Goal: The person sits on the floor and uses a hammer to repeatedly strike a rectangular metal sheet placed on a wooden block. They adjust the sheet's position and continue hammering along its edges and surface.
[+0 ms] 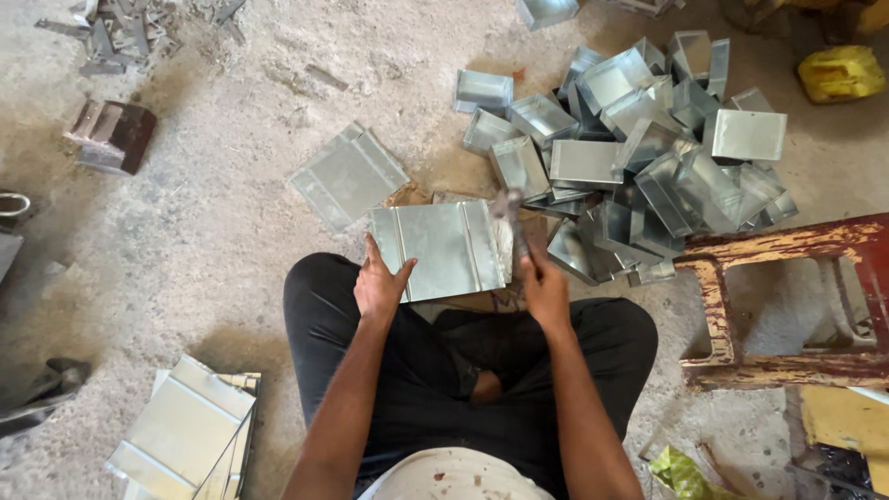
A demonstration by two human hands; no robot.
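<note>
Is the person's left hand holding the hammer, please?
No, the left hand steadies the metal sheet, while the right hand grips the hammer.

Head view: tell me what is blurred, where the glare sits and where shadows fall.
Head view: the grey metal hammer in the right hand is motion-blurred; the left hand on the flat galvanised sheet-metal panel is sharp; glare whitens the heap of folded sheet-metal boxes; soft shadow lies on the concrete floor beside the legs.
</note>
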